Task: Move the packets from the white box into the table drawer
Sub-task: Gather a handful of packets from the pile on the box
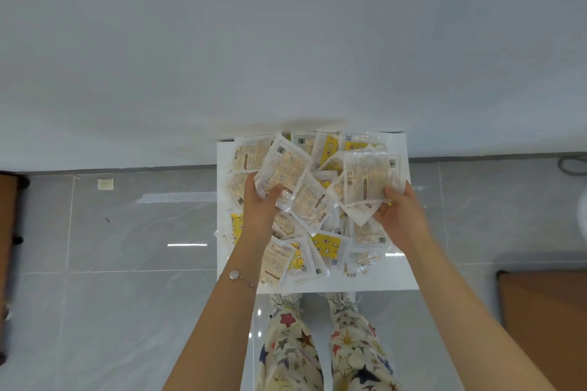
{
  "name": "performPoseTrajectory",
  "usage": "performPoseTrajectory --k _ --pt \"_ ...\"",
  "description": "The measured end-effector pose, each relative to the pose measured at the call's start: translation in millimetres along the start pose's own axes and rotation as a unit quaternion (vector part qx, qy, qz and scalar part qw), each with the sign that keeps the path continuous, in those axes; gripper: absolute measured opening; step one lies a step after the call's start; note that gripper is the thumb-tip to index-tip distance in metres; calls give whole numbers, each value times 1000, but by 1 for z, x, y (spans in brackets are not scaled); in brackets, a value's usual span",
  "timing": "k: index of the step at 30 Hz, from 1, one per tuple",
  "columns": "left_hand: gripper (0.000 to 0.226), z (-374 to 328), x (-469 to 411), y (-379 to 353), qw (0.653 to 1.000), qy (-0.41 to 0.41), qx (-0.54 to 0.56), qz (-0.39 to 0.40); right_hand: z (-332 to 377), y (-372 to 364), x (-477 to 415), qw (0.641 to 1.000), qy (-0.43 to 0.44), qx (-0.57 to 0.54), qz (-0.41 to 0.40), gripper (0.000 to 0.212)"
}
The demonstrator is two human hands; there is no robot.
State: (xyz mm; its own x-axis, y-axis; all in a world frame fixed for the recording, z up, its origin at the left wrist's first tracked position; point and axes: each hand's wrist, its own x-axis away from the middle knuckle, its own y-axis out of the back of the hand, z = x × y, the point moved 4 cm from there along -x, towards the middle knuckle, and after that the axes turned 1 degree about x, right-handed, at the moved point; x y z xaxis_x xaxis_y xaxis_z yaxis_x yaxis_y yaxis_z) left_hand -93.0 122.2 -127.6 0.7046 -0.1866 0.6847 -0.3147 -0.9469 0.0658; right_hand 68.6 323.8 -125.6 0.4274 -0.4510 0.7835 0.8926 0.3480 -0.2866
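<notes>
Left hand [262, 205] grips several packets [286, 168]; right hand [398, 214] pinches a second stack [370, 178] by its near edge. Judged light, limp, slippery film: clamp sealed edges, not middles.

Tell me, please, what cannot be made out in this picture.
Head view:
- Print on the packets: too small, blurred.
- Bottom of the white box: mostly covered by packets.
- How many packets the left hand and the right hand hold: they overlap.
- Brown furniture: cut off by the right edge.
</notes>
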Motion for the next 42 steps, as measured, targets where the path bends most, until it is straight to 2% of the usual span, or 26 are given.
performPoseTrajectory --k 5,12,16,22,32,37,42 --pt "49 -13 7 11 999 -33 -3 -26 7 -20 14 1000 -6 4 16 29" --pt "30 -23 23 42 994 -50 73 -70 3 -39 35 999 -23 14 46 41" --pt "30 -36 46 68 988 -58 107 -92 8 -59 56 994 4 101 27 34" --pt "30 -60 109 108 975 -63 176 -123 23 -97 107 968 42 242 54 32" --pt "27 -91 223 180 949 -87 238 -187 40 -161 202 919 69 367 126 34" --pt "26 -86 283 227 920 -97 299 -236 18 -207 251 891 61 406 192 36" --pt "27 -62 346 299 872 -113 371 -298 -32 -262 310 851 57 448 269 31"
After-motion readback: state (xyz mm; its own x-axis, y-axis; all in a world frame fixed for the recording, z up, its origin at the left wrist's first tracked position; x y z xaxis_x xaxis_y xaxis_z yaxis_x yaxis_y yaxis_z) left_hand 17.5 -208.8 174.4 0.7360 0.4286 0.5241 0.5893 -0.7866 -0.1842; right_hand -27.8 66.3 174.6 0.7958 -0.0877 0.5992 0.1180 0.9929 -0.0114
